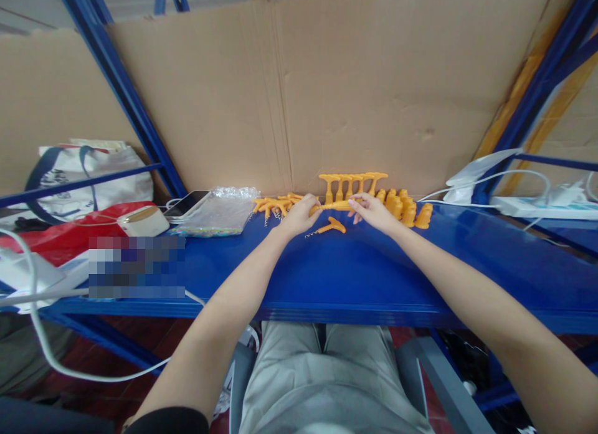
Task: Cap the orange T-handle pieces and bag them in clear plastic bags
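Held an orange piece [334,206] crosswise between left hand [303,216] and right hand [372,212], gripping both ends, above the counter [355,278], behind a loose corkscrew [335,225]. Seemingly was fitting or separating parts; called for steady alignment.

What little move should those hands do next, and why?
Maybe turn the right hand gently while the left hand steadies the orange piece, because the two hands hold opposite ends of it.
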`<state>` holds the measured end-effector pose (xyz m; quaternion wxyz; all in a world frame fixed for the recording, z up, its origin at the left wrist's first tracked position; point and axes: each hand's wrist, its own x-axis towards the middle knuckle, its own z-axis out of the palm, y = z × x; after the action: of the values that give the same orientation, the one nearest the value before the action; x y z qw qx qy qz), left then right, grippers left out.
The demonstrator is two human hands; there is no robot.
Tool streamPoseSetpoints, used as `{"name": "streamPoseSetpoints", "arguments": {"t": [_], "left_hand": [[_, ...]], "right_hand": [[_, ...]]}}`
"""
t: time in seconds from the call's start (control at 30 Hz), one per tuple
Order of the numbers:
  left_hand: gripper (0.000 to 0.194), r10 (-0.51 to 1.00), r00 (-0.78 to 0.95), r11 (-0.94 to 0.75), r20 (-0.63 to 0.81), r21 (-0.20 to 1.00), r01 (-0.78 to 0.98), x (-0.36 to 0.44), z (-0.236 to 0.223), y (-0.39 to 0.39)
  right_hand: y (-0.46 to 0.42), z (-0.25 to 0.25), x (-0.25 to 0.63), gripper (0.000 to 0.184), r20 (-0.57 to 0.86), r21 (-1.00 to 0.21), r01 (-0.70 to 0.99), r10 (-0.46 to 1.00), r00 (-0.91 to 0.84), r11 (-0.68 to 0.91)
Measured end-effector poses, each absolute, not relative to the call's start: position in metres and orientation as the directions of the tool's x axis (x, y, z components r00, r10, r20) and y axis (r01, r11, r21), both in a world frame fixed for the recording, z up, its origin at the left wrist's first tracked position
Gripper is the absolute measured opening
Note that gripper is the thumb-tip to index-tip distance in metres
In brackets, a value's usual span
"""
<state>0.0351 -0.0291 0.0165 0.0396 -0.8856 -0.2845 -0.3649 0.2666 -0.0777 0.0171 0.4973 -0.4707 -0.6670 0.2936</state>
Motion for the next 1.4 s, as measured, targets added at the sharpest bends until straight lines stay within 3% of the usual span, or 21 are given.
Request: {"name": "streamPoseSetpoints", "arguments": {"t": [0.13,0.3,0.57,0.97,1.17,1.3,1.4], "left_hand": [[0.005,0.492,0.581,-0.824,0.648,0.132,0.551,0.035,0.014,-0.028],[0.005,0.517,0.583,-0.809,0.627,0.135,0.572,0.034,0.012,-0.026],[0.007,0.527,0.541,-0.799,0.656,0.166,0.577,0.033,0.011,-0.024],[0.008,0.533,0.517,-0.793,0.669,0.182,0.582,0.033,0.016,-0.029],[0.008,0.519,0.527,-0.8,0.674,0.166,0.576,0.034,0.017,-0.032],[0.008,0.498,0.537,-0.812,0.681,0.15,0.564,0.035,0.017,-0.034],[0.008,0.501,0.538,-0.812,0.678,0.152,0.564,0.035,0.017,-0.035]], "right_hand": [[-0.08,0.018,0.266,0.022,0.308,-0.884,0.351,0.95,-0.059,0.308],[-0.083,0.018,0.272,0.042,0.193,-0.913,0.327,0.965,-0.178,0.243],[-0.087,0.021,0.267,0.014,0.192,-0.928,0.299,0.972,-0.136,0.225],[-0.093,0.025,0.268,0.035,0.227,-0.939,0.211,0.952,-0.207,0.27],[-0.093,0.026,0.264,0.022,0.212,-0.949,0.209,0.969,-0.129,0.236],[-0.092,0.026,0.262,0.035,0.208,-0.946,0.239,0.975,-0.071,0.219],[-0.092,0.026,0.262,0.036,0.228,-0.94,0.251,0.973,-0.045,0.232]]}}
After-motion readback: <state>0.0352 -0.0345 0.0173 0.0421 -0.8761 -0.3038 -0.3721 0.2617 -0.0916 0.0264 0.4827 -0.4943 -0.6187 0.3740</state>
